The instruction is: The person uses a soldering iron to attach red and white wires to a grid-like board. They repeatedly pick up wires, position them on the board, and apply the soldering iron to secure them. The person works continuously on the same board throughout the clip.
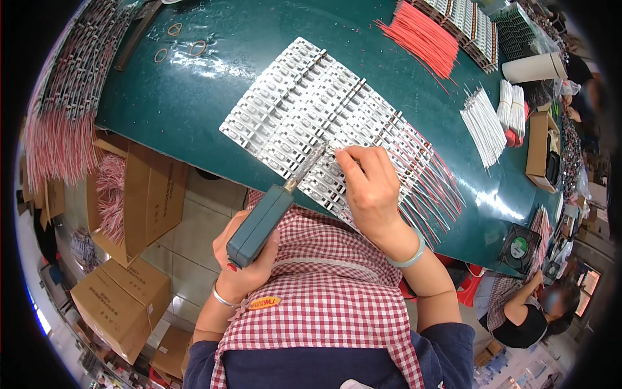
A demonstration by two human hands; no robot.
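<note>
My left hand (pixel 249 259) is wrapped round a dark green, gun-shaped tool (pixel 259 227) with a slim metal tip. That tip reaches up to the rows of small white plastic holders (pixel 298 97) lying on the table at a slant. My right hand (pixel 370 188) is closed in a pinch over the holders, close to the tool's tip. What sits between its finger and thumb is too small to make out. Red and white wires (pixel 431 188) fan out from the right-hand rows, partly behind my right hand.
The green table (pixel 175 91) bears red wires (pixel 424 39), white wires (pixel 484 126), stacked holders (pixel 460 26) and rubber bands (pixel 198 48). Wired parts (pixel 71 97) hang over the left edge. Cardboard boxes (pixel 120 305) stand at left, a black fan (pixel 518 248) at right. Another person (pixel 525 314) sits at far right.
</note>
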